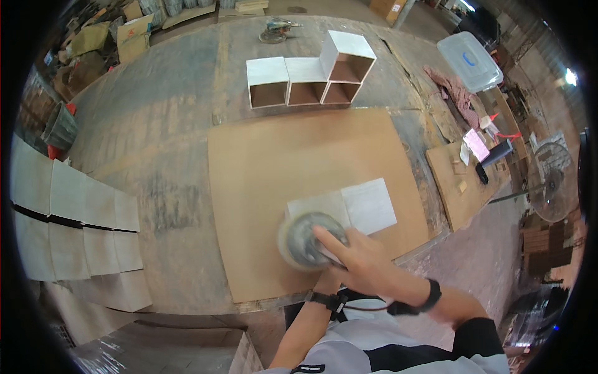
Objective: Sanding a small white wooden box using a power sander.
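Observation:
My right hand point(362, 257) is closed around a round handheld sander point(300, 242), whose edge looks blurred. The sander overlaps the near left part of a white-faced piece point(316, 204). Right beside that piece lies another white square face point(369, 204), not touched by a hand. Both rest on a brown board point(255, 174). My left forearm comes up from the lower edge, a black band at its wrist. Most of my left hand point(331, 278) is hidden behind the sander and my right hand, so its fingers do not show.
Open-fronted white boxes point(268, 73) stand at the far side, one stacked on another. Several white boxes point(65, 190) are stacked at the left edge. Another sander point(274, 31) sits far back. A clear plastic lid point(470, 60) and a checked cloth point(453, 90) lie far right.

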Tool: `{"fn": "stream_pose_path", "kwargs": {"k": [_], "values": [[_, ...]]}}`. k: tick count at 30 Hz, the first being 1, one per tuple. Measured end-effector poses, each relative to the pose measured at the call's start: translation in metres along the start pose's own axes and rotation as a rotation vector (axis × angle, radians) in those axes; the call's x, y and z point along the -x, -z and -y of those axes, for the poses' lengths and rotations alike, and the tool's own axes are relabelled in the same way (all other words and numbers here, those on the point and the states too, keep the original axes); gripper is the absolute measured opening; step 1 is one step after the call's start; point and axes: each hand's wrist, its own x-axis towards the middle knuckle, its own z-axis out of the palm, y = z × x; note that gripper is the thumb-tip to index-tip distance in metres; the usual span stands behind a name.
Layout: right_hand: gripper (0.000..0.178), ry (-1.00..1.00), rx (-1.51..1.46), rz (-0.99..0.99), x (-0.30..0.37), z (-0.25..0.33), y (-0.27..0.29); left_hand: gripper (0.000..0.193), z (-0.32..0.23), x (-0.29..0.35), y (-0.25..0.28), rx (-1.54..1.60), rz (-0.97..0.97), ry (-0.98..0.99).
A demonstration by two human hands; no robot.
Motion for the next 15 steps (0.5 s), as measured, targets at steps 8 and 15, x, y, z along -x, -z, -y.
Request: {"fn": "stream_pose_path", "kwargs": {"k": [8,15], "values": [[0.075,-0.072,-0.079,-0.066,0.011,-0.024,-0.007,0.061,0.016,-0.006,-0.024,0.029,-0.171,-0.087],[0.081,-0.208,-0.073,-0.038,-0.034,-0.04,0.009,0.061,-0.008,-0.017,0.004,-0.037,0.059,0.033]]}}
